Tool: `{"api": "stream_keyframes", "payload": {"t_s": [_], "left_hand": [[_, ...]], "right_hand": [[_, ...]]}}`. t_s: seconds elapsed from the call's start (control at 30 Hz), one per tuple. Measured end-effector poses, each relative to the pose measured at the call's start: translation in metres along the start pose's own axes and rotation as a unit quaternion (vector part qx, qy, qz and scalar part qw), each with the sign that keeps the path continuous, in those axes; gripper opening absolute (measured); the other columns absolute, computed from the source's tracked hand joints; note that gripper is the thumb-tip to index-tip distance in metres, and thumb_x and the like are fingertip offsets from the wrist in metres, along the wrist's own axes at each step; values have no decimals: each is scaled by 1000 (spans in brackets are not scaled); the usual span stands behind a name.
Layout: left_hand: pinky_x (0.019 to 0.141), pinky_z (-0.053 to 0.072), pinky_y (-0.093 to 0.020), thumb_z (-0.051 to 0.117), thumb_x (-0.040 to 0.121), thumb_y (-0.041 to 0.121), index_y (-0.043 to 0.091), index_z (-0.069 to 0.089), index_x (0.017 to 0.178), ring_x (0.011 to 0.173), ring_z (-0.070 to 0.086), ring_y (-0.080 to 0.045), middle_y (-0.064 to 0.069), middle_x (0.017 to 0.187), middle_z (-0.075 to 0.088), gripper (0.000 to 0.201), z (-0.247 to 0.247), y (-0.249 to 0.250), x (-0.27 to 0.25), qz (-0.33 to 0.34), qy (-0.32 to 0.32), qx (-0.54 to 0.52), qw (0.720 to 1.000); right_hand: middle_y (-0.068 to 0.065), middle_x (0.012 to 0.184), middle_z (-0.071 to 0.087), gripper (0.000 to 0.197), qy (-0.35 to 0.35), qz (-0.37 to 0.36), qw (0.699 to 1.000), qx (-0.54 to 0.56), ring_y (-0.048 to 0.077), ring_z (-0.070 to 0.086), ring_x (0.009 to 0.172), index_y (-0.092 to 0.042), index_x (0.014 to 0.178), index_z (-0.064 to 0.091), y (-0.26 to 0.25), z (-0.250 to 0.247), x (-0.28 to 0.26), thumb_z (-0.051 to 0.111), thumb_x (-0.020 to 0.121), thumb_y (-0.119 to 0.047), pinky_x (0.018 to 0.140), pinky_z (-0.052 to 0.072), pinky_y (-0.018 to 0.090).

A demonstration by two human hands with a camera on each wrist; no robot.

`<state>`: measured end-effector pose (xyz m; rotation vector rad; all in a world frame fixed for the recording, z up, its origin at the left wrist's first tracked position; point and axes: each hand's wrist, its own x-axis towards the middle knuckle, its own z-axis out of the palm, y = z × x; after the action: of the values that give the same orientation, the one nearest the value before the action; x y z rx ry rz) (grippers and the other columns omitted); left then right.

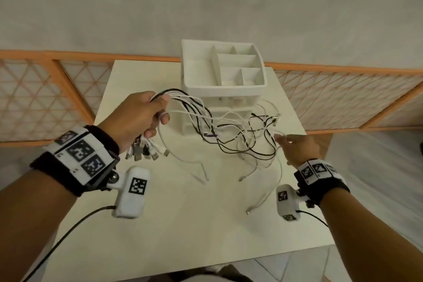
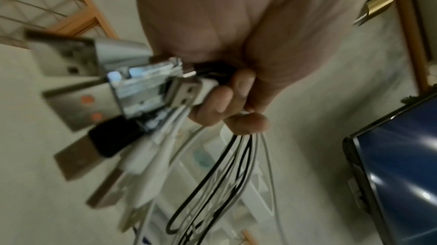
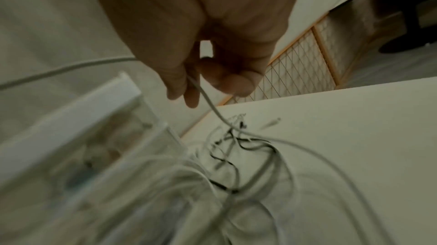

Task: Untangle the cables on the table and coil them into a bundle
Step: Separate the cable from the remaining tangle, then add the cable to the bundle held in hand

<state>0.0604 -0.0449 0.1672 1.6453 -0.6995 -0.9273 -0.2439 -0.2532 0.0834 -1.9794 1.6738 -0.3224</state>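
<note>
My left hand [image 1: 146,117] is raised over the table's left side and grips a bunch of white and black cables [image 1: 192,110]. Their USB plugs [image 1: 146,151] hang below the fist; in the left wrist view the plugs [image 2: 113,95] fan out from the curled fingers [image 2: 220,105]. The cables run right into a tangle [image 1: 247,137] lying on the white table [image 1: 183,224]. My right hand [image 1: 297,144] is at the tangle's right edge and pinches one white cable [image 3: 208,101] between thumb and fingers, as the right wrist view shows.
A white compartmented organiser [image 1: 224,68] on small drawers stands at the back centre of the table, right behind the tangle. Loose cable ends [image 1: 249,210] trail toward the front. An orange lattice screen [image 1: 343,98] runs behind the table. A dark screen [image 2: 402,165] appears in the left wrist view.
</note>
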Motion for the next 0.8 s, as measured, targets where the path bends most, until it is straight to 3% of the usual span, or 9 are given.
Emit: {"api": "stream_keyframes", "payload": {"t_s": [0.1, 0.17, 0.27, 0.33, 0.47, 0.53, 0.63, 0.7, 0.8], "left_hand": [[44, 28, -27, 50, 103, 30, 14, 49, 78, 49, 33, -16, -1, 62, 58, 29, 16, -10, 1, -33, -15, 74, 997], [45, 28, -26, 50, 103, 29, 14, 49, 78, 47, 33, -16, -2, 63, 57, 30, 28, -17, -1, -52, -19, 92, 994], [44, 27, -26, 50, 103, 28, 13, 52, 80, 46, 32, -15, -3, 63, 56, 27, 44, -18, -3, -61, -18, 65, 996], [43, 28, -25, 50, 103, 28, 13, 52, 80, 47, 32, -15, -3, 62, 56, 27, 51, -15, -5, -62, -16, 42, 997], [42, 29, -26, 49, 104, 27, 13, 51, 79, 48, 32, -14, -4, 62, 58, 29, 60, -5, -13, -56, -20, 15, 998], [41, 29, -25, 49, 104, 26, 12, 51, 80, 47, 32, -14, -6, 64, 59, 28, 65, -2, -16, -55, -24, 5, 998], [40, 28, -23, 48, 104, 24, 10, 51, 82, 46, 30, -15, -7, 62, 60, 26, 76, 4, -20, -54, -45, -14, 997], [40, 28, -23, 47, 104, 24, 9, 53, 85, 45, 29, -14, -8, 62, 59, 26, 83, 9, -22, -43, -66, -21, 997], [41, 29, -23, 46, 105, 26, 6, 56, 93, 43, 30, -13, -9, 63, 58, 25, 90, 10, -26, -30, -94, -28, 995]], "right_hand": [[0, 71, 72, 34, 80, -17, 989, 124, 16, 70, 57, -19, 92, 75, -23, -36, 21, 56, 96, -47, 61, 57, 29], [-1, 76, 74, 25, 128, -43, 965, 225, 16, 69, 58, -18, 100, 75, -43, -61, 33, 60, 96, -38, 63, 59, 30], [1, 81, 75, 14, 186, -91, 953, 222, 10, 70, 56, -30, 97, 71, -60, -83, 45, 60, 94, -38, 66, 58, 27], [2, 107, 73, 19, 146, -98, 966, 192, 8, 71, 60, -30, 110, 69, -58, -82, 49, 59, 95, -23, 65, 58, 26], [15, 140, 52, 68, -17, -74, 997, -23, 34, 64, 108, -25, 149, 39, -31, -49, 41, 65, 87, -11, 92, 54, 39], [13, 139, 51, 65, 1, -117, 993, -2, 27, 63, 102, -22, 145, 46, -37, -34, 20, 68, 85, -14, 89, 45, 24], [-1, 124, 60, 42, 4, -318, 941, 118, 11, 61, 63, -24, 122, 66, -72, -17, -32, 76, 82, -14, 69, 42, 5], [-6, 113, 63, 36, -30, -433, 894, 115, 7, 56, 55, -25, 114, 70, -92, -7, -56, 79, 80, -17, 65, 47, 13], [-5, 93, 64, 18, -11, -452, 887, 96, -8, 45, 58, -23, 93, 73, -106, 4, -61, 80, 78, -18, 61, 51, 31]]}}
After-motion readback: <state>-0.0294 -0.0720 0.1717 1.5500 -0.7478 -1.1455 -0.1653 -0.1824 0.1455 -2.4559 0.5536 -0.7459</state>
